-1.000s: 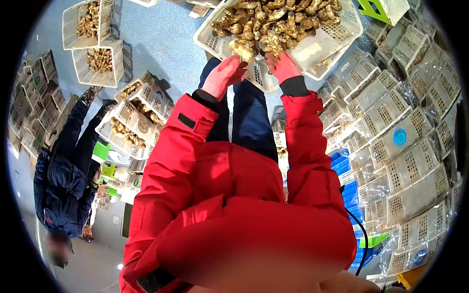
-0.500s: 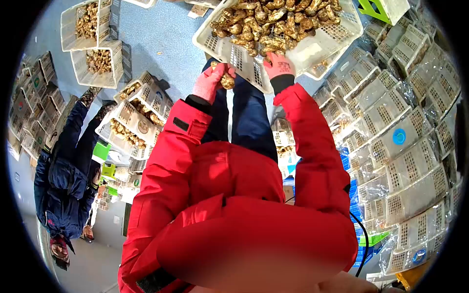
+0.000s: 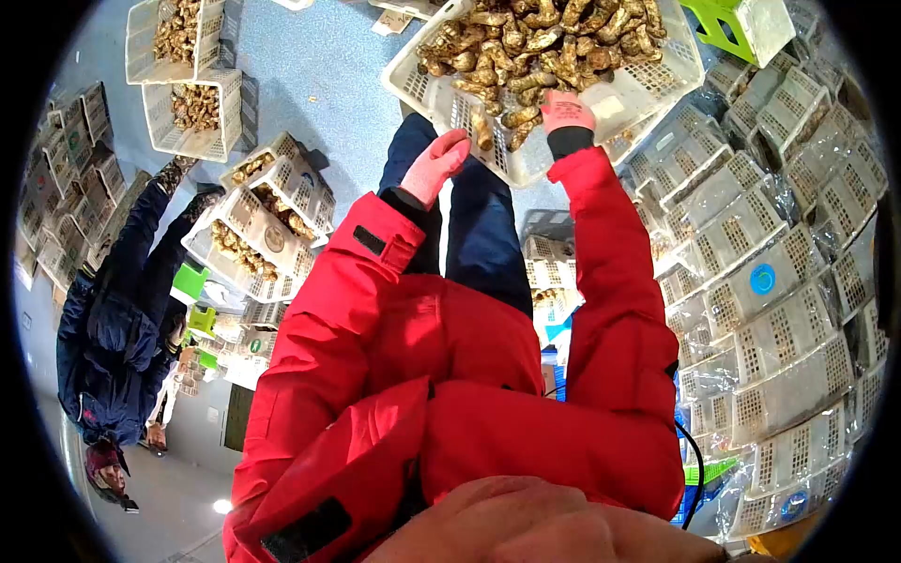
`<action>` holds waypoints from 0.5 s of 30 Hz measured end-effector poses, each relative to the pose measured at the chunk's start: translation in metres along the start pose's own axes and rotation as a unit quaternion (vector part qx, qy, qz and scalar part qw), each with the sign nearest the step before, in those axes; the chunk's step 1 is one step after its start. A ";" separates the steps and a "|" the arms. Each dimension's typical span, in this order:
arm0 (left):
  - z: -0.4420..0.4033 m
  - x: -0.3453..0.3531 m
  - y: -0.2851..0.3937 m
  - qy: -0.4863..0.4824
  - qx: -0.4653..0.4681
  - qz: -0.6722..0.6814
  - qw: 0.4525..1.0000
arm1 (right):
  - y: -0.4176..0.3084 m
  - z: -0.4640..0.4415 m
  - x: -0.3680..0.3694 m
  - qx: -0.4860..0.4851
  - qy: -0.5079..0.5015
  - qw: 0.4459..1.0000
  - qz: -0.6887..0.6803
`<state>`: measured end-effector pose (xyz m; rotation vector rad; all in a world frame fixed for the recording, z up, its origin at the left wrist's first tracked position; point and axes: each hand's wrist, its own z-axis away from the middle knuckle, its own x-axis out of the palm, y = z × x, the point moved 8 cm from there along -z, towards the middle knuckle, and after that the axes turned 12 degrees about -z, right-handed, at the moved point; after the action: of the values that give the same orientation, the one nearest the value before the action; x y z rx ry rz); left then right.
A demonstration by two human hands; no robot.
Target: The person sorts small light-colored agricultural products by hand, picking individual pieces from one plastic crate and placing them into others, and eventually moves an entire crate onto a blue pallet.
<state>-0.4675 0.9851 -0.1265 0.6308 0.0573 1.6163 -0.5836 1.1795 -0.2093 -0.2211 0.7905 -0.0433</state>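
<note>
A white perforated crate (image 3: 450, 110) in front of me holds a heap of brown, thick-stemmed mushrooms (image 3: 563, 52). My left hand (image 3: 436, 167), in a pink glove, hovers above my knees at the crate's near left side. Its fingers are curled together and no mushroom shows in them. In the crate's near corner lies a single mushroom (image 3: 481, 128), apart from the heap. My right hand (image 3: 568, 112), also gloved in pink, reaches over the near rim to the heap's edge. Its fingers are bent down beside the mushrooms; whatever they grip is hidden.
Smaller crates of mushrooms (image 3: 192, 117) stand on the blue floor at left, with more stacked crates (image 3: 249, 220) nearer me. A person in dark clothes (image 3: 122, 319) stands at far left. Plastic-wrapped crates (image 3: 779, 300) rise at right, and a green-and-white stool (image 3: 741, 28) is at back right.
The mushroom that was in my left hand no longer shows there, and one now lies in the crate's near corner. My left hand moved slightly right; my right hand shifted right and up.
</note>
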 end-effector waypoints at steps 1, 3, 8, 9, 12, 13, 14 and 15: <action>-0.002 -0.002 -0.005 -0.006 0.006 0.029 1.000 | 0.017 0.010 -0.011 0.030 0.041 0.992 -0.115; -0.002 0.002 0.001 -0.020 0.000 0.044 0.999 | 0.034 0.028 -0.031 0.069 0.095 0.945 -0.305; -0.006 0.017 0.006 -0.053 0.026 0.076 0.995 | 0.008 0.077 -0.039 0.144 0.040 0.632 -0.760; -0.004 0.022 0.011 -0.047 0.035 0.056 0.997 | 0.005 0.083 -0.027 0.173 0.042 0.612 -0.770; -0.004 0.033 0.025 -0.052 0.074 0.094 0.991 | -0.038 0.102 -0.033 0.113 0.010 0.592 -0.798; -0.005 0.034 0.027 -0.054 0.063 0.109 0.991 | -0.051 0.109 -0.036 0.103 -0.010 0.594 -0.798; -0.007 0.035 0.028 -0.056 0.052 0.126 0.989 | -0.065 0.114 -0.040 0.094 -0.030 0.596 -0.797; -0.008 0.036 0.028 -0.059 0.041 0.143 0.987 | -0.084 0.116 -0.044 0.044 -0.048 0.584 -0.809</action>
<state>-0.4966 1.0162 -0.1090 0.8265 -0.0555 1.8554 -0.5289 1.1235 -0.0818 -0.7934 0.2211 -1.8190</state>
